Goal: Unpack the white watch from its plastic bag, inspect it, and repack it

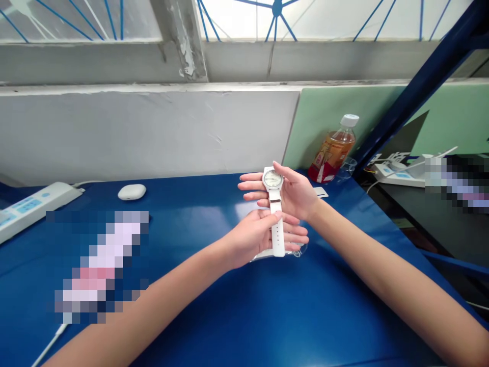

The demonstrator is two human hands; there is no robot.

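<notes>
A single white watch (pixel 273 179) is held up over the blue table (pixel 267 316), near its far middle, by both hands. The right hand (pixel 292 194) grips the case from the side, dial towards the camera. The left hand (pixel 252 235), just below and touching the strap, pinches it between thumb and fingers. The hands are close together, the strap hanging straight between them. The table's far edge meets a grey wall (pixel 153 132). Its right edge runs on a slant from the bottle (pixel 333 151) towards the near right, under a dark blue beam (pixel 420 86). The widest bare stretch lies between and in front of the two forearms, and another behind the hands up to the wall. By count there are one watch, one bottle, one white pod (pixel 132 191), one small card (pixel 320 192) and two power strips: a left strip (pixel 34 204) at the table's left edge and a right strip (pixel 397 174) beyond the right edge.
</notes>
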